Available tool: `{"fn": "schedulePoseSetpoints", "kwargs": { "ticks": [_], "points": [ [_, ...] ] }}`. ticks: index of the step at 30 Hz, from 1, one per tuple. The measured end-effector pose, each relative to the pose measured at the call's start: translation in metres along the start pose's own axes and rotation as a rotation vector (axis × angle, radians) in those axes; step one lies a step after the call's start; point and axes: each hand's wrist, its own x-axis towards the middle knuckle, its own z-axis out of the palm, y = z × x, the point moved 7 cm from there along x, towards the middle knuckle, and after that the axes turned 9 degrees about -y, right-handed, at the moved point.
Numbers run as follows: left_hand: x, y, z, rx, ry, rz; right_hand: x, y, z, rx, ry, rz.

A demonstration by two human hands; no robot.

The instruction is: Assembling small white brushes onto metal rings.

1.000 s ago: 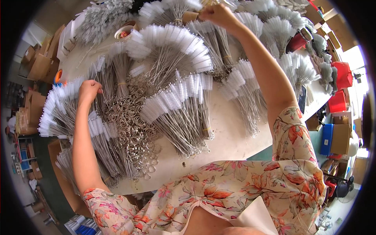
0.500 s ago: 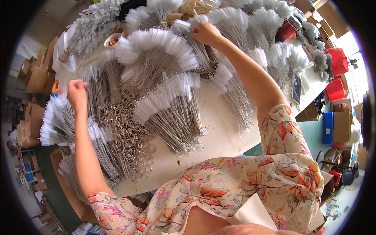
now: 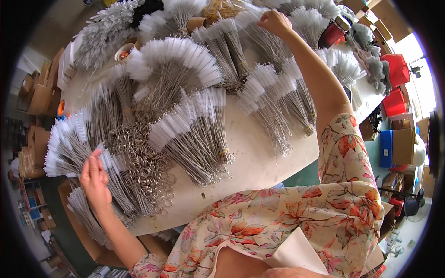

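Since the earlier frame, the left hand [image 3: 95, 178] is lowered onto the fanned brush bundle [image 3: 69, 148], fingers extended together. The right hand [image 3: 273, 22] is pinching a far bundle [image 3: 259, 34]. One brush should be drawn cleanly, neighbours undisturbed.

Left hand [image 3: 95, 178] lower left, fingers on white bottle-brush bundle [image 3: 69, 146]; right hand [image 3: 274, 22] top centre, touching brush bundle [image 3: 259, 39]; metal rings [image 3: 141, 160] between

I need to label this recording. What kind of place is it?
Probably a small workshop for sorting or packing. The white table carries many bundles of wire brushes and a pile of metal rings; cardboard boxes and red crates stand around it.
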Motion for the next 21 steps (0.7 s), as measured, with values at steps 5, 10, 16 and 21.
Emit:
{"fn": "schedulePoseSetpoints", "kwargs": {
  "ticks": [5,10,16,21],
  "points": [
    [-0.034,-0.031,0.023,-0.197,-0.073,-0.151,0.009,0.026,0.011,-0.002,-0.065,0.052],
    [-0.046,-0.006,0.053,-0.133,-0.142,-0.031,-0.018,-0.021,-0.081,0.109,0.482,-0.269],
    [-0.052,0.043,0.147,-0.042,-0.292,0.284,-0.161,-0.191,-0.091,1.687,-0.182,-0.631],
    [-0.046,0.041,0.197,0.054,-0.289,0.546,-0.276,-0.270,-0.022,1.311,-0.629,-0.470]
  ]
}}
